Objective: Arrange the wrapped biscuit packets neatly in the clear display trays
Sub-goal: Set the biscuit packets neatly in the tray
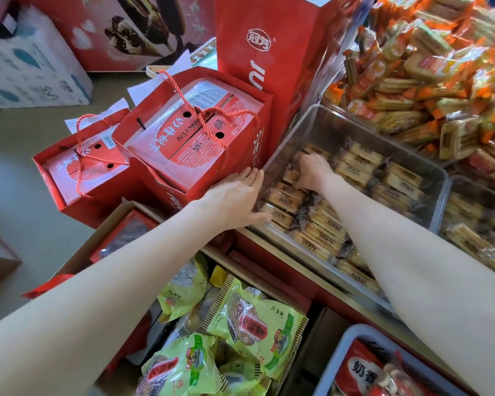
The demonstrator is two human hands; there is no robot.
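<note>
1. Both hands are working at the clear display tray (320, 121): the left hand (235, 198) is lying flat with straight fingers against the tray's near-left wall, steadying it, while the right hand (312, 171) is reaching inside with fingers curled down onto the wrapped biscuit packets (355, 167), apparently gripping one.
2. Progress is looking partial. Packets at the far right are sitting in tidy rows, but those nearer the person are lying tilted and overlapping, so straightening is remaining there.
3. Bare tray floor is showing at the far left corner, leaving room for more packets.
4. A second clear tray (452, 195) on the right is holding loosely piled packets and probably needs ordering too.
5. Space is tight: red gift bags (200, 132) are crowding the tray's left wall just beside the left hand, and a heaped pile of orange-wrapped biscuits (412, 81) is rising behind it.
6. Green snack bags (255, 324) are filling the box below the tray's near edge.
</note>
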